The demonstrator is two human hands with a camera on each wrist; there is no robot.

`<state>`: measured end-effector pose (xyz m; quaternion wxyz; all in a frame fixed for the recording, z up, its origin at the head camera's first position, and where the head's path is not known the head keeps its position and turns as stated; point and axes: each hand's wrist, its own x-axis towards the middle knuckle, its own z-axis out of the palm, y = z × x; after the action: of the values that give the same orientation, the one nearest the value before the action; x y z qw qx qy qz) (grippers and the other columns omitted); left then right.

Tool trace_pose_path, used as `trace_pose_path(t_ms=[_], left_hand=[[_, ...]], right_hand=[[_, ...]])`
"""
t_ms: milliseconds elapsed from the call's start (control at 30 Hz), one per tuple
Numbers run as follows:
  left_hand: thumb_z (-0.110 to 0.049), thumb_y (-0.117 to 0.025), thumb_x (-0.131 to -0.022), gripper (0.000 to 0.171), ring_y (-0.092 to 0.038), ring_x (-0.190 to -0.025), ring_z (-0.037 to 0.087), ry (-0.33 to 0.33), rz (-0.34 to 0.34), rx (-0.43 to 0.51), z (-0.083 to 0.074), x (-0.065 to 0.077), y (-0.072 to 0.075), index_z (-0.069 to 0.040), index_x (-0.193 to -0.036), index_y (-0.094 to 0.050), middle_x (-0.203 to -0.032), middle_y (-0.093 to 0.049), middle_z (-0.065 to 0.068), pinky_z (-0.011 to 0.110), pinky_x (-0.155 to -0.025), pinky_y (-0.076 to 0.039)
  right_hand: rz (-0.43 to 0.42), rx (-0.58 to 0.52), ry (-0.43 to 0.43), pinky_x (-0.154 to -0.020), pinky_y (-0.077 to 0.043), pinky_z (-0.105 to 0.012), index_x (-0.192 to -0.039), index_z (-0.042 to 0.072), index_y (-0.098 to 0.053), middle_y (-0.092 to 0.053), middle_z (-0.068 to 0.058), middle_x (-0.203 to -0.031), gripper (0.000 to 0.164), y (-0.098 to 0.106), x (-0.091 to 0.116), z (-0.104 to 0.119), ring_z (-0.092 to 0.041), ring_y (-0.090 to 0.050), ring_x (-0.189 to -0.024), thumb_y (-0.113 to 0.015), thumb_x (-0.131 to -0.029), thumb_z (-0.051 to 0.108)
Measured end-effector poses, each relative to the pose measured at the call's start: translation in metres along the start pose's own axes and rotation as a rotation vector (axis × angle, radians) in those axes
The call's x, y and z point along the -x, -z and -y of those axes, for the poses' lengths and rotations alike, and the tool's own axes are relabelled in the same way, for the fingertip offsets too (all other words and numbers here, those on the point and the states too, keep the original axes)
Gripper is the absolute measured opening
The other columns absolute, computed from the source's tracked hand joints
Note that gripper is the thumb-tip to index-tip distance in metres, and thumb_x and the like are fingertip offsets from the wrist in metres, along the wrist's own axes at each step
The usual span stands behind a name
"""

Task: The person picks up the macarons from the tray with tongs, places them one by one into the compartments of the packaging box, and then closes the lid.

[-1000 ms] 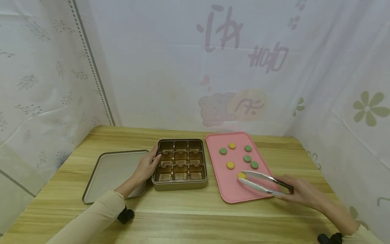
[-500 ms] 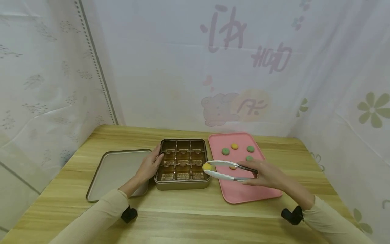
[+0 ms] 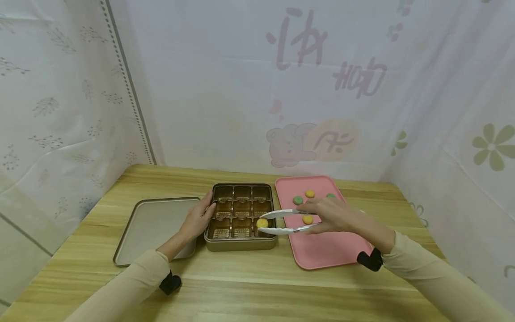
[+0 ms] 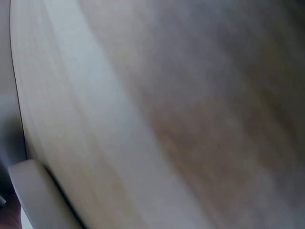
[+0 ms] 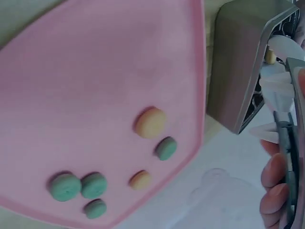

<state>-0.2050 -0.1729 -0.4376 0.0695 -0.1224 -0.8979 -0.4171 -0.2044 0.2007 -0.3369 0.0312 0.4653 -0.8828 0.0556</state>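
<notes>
In the head view my right hand (image 3: 330, 216) grips metal tongs (image 3: 283, 213) with white tips. Between those tips is a yellow macaron (image 3: 262, 223), at the front right compartment of a bronze-coloured tin (image 3: 240, 244). Whether the macaron touches the compartment floor, I cannot tell. The tin's brown plastic insert (image 3: 241, 209) has several square compartments. My left hand (image 3: 197, 221) rests against the tin's left side, its fingers fairly straight at the rim. In the right wrist view, the macaron (image 5: 270, 57) shows within the tin's opening.
Right of the tin lies a pink tray (image 3: 322, 252), partly under my right hand. It carries yellow macarons (image 5: 151, 122) and several green macarons (image 5: 66, 186). A flat metal lid (image 3: 154, 228) lies left of the tin. A printed cloth (image 3: 225, 112) hangs behind the table.
My right hand has carried the yellow macaron in the tongs leftward from the pink tray to the tin's front right compartment. My left hand has stayed at the tin's left side.
</notes>
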Motion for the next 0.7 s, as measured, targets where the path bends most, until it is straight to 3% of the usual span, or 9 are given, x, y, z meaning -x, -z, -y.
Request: trace_pose_path(t_ms=[300, 700], left_hand=[[-0.015, -0.037, -0.103, 0.052, -0.023, -0.139, 0.041, 0.005, -0.008, 0.008, 0.0003, 0.0, -0.0001, 0.008, -0.146, -0.019, -0.151, -0.021, 0.025, 0.052, -0.113, -0.022], [-0.014, -0.037, -0.103, 0.052, -0.023, -0.139, 0.041, 0.008, -0.009, 0.006, -0.0005, 0.0006, -0.0007, 0.009, -0.146, -0.02, -0.151, -0.021, 0.025, 0.052, -0.113, -0.022]], right_hand=[[0.076, -0.011, -0.051, -0.049, -0.036, -0.016, -0.114, 0.015, -0.067, -0.066, 0.01, -0.091, 0.053, 0.0052, -0.0081, 0.0086, -0.005, -0.051, -0.071, -0.078, -0.072, 0.045], [0.052, -0.03, -0.081, -0.051, -0.034, -0.017, -0.12, 0.013, -0.064, -0.06, 0.009, -0.091, 0.057, -0.0029, 0.0008, 0.0107, -0.002, -0.044, -0.066, -0.076, -0.075, 0.046]])
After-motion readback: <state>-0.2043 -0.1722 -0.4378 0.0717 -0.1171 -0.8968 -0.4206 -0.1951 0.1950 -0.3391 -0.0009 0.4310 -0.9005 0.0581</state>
